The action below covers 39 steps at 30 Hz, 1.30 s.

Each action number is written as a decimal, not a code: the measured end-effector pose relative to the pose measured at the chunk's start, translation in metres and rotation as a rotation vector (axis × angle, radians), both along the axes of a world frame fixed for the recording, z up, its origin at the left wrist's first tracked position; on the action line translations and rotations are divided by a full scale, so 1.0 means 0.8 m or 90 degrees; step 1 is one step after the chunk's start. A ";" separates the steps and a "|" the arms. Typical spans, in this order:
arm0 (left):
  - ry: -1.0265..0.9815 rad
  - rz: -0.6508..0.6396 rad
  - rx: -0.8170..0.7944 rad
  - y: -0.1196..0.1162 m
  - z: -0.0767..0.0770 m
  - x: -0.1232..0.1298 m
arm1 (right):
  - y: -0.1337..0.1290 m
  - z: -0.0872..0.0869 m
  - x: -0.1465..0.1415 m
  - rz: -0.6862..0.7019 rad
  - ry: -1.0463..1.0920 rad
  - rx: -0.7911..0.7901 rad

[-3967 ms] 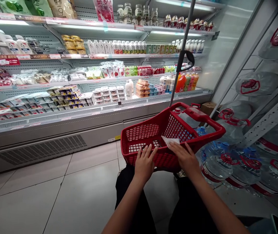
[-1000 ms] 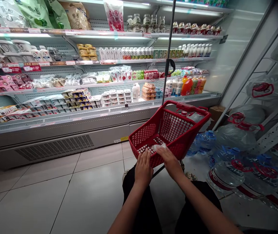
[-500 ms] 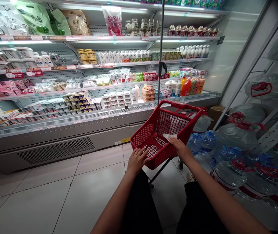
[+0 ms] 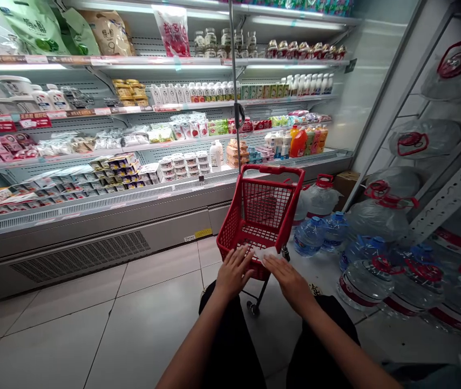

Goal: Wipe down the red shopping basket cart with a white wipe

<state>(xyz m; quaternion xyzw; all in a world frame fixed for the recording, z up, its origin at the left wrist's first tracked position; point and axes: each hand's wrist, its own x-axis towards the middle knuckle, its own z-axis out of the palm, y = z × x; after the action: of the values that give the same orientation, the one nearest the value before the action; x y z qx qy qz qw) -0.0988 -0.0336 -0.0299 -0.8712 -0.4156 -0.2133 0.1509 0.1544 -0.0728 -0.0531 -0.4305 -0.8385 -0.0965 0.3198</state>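
A red shopping cart (image 4: 232, 229) with a slatted plastic basket stands in front of me, its handle bar at the far side. My left hand (image 4: 234, 271) lies over the basket's near rim, fingers stretched and slightly apart, with nothing in it. Close beside it, my right hand (image 4: 289, 278) presses a crumpled white tissue (image 4: 266, 252) against the near rim with its fingertips. The tissue's far part sticks out past the fingers. Nothing is visible inside the basket.
An open refrigerated display case (image 4: 174, 221) with dairy goods and drinks runs along the back. Large water bottles (image 4: 360, 281) with red handles stand on the floor at right, beside a white metal rack (image 4: 453, 189). Pale floor tiles (image 4: 145, 308) spread to the left.
The cart has turned, so its near rim now faces me more squarely. My right hand has moved with the tissue from the basket's right side to the near rim, close to my left hand.
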 end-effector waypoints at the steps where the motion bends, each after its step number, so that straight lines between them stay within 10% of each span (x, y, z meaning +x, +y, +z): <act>1: -0.001 0.023 0.007 0.004 0.002 -0.010 | -0.001 0.001 0.011 -0.022 -0.001 0.000; 5: -0.015 0.087 0.006 0.013 0.002 -0.026 | -0.001 -0.004 0.025 -0.103 0.027 0.012; 14: -0.042 0.066 -0.027 0.000 -0.011 0.024 | 0.023 -0.003 -0.071 -0.060 0.000 0.058; 23: -0.030 0.079 -0.023 -0.002 -0.010 0.016 | -0.016 -0.019 0.058 -0.167 0.004 0.008; 32: -0.046 0.046 -0.037 0.000 -0.007 0.041 | 0.024 -0.020 -0.066 -0.079 0.019 0.047; 39: 0.005 0.031 -0.034 0.005 -0.003 0.022 | 0.010 -0.011 0.036 -0.129 0.008 -0.007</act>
<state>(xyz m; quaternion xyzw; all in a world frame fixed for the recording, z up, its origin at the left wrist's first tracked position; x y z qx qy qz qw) -0.0816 -0.0296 -0.0320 -0.8653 -0.4416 -0.1953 0.1343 0.1834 -0.0645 -0.0618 -0.5154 -0.7891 -0.1214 0.3112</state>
